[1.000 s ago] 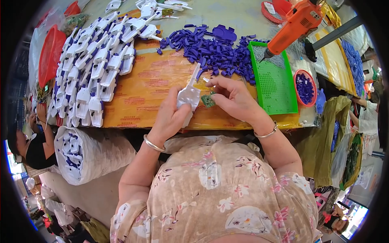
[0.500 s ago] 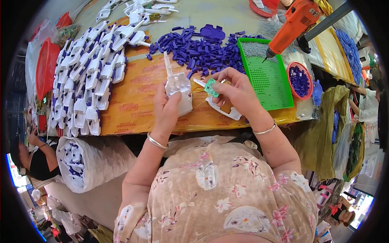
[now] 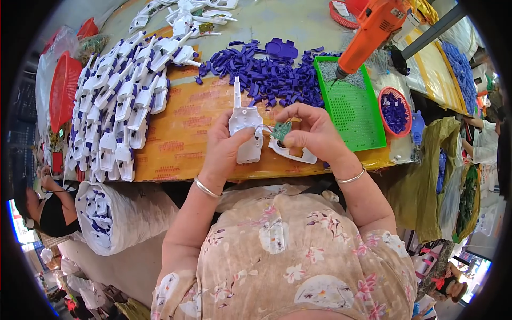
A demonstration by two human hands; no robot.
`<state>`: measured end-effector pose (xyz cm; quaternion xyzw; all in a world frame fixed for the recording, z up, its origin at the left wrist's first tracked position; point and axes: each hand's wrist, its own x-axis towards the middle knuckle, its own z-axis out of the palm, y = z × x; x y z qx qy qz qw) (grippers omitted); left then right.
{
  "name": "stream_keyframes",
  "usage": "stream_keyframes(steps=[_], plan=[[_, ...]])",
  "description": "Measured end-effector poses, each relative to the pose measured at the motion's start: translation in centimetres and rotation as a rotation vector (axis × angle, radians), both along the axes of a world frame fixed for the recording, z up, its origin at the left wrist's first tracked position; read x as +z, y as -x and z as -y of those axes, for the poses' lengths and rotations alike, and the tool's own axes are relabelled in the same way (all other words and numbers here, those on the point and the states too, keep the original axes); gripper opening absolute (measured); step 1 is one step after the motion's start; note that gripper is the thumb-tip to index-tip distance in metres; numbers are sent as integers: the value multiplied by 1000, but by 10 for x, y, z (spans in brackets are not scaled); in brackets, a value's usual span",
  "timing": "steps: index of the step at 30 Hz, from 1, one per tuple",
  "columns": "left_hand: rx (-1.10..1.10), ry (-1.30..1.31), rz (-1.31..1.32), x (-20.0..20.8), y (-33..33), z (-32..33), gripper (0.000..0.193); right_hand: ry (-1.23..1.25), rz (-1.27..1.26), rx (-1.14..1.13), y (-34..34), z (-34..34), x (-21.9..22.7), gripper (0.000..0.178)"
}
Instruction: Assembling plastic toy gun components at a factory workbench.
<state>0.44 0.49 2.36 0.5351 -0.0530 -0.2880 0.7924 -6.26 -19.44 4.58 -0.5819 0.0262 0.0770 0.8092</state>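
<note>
The left hand (image 3: 224, 143) clasps the white shell (image 3: 246, 118), fingers closed; the right hand (image 3: 316, 134) pinches the circuit board (image 3: 281, 131) right of that shell. Wired-board handling seems underway; moving it likely calls for slack wires (image 3: 265, 128).

- The white shell (image 3: 245, 118) is turned, its stem (image 3: 238, 92) no longer leaning.
- The circuit board (image 3: 281, 130), flatter half a second ago, is tilted closer to the white shell.
</note>
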Motion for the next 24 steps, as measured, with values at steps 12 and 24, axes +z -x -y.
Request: stream_keyframes(steps=[12,24], plan=[[-38,9,-46,-2,6,3,31,290,96,-126,-11,-15,-27,18],[-125,-311,229,-8,10,8,24,6,-143,-16,-9,-8,-19,15]])
